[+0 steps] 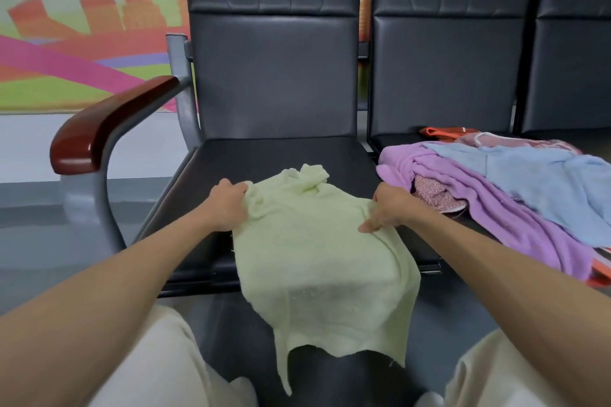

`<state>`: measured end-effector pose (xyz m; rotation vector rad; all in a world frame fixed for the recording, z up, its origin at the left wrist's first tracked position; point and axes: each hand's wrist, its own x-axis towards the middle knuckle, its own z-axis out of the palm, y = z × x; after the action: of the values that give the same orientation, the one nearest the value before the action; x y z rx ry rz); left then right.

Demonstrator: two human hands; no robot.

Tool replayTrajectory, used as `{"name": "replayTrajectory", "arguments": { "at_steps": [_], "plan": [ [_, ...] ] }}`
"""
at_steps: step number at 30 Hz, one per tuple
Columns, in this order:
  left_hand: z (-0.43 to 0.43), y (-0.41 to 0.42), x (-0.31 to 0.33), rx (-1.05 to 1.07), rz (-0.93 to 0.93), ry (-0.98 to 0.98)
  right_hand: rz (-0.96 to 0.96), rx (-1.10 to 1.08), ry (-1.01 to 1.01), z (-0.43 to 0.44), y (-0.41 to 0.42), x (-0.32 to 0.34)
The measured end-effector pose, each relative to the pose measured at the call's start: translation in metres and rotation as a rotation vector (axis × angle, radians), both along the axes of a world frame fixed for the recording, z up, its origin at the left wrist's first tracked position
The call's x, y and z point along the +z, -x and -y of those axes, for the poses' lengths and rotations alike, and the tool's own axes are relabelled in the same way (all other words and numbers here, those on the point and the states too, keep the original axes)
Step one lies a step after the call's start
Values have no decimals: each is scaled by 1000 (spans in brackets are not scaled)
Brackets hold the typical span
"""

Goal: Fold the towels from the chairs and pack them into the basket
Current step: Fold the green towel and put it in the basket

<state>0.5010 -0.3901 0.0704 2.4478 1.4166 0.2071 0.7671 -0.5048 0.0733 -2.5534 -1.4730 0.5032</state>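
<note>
A pale green towel (317,251) lies on the dark seat of the left chair (274,158) and hangs over its front edge toward my knees. My left hand (228,205) grips the towel's left edge. At the right edge, my right hand (386,208) pinches the cloth with thumb and fingers. On the chair to the right lies a heap of towels: a purple towel (496,208) under a light blue towel (555,182), with a pink patterned cloth (433,192) tucked beneath. No basket is in view.
An orange cloth (439,133) shows behind the heap. The left chair has a reddish wooden armrest (109,122) on a grey metal frame. A third dark chair (575,43) stands at the far right. Grey floor lies below, a colourful wall mural behind.
</note>
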Motion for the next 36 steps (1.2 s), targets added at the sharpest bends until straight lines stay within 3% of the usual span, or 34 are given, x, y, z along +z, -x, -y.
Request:
{"name": "replayTrajectory", "arguments": {
  "at_steps": [2,5,9,16,22,27,31,33,36],
  "plan": [
    [0,5,-1,113,-128,-38,-67,-43,6,-1,-1,0],
    [4,7,1,219,-43,20,-58,-58,-4,-2,-6,-1],
    [26,-3,1,40,-327,74,137,-1,56,0,-2,-1],
    [31,-8,9,-16,-354,129,202,-3,93,2,10,-1],
    [17,-3,19,118,83,-13,-53,-17,-183,6,-3,5],
    [22,-4,33,27,645,129,-692,-102,-649,11,-2,24],
    [33,-9,49,19,910,186,-1120,-121,-893,16,4,45],
    [39,-8,60,81,1070,294,-1229,-148,-1008,20,3,50],
    [39,0,66,233,1292,407,-1218,-275,-1143,25,-5,52]
  ]
}}
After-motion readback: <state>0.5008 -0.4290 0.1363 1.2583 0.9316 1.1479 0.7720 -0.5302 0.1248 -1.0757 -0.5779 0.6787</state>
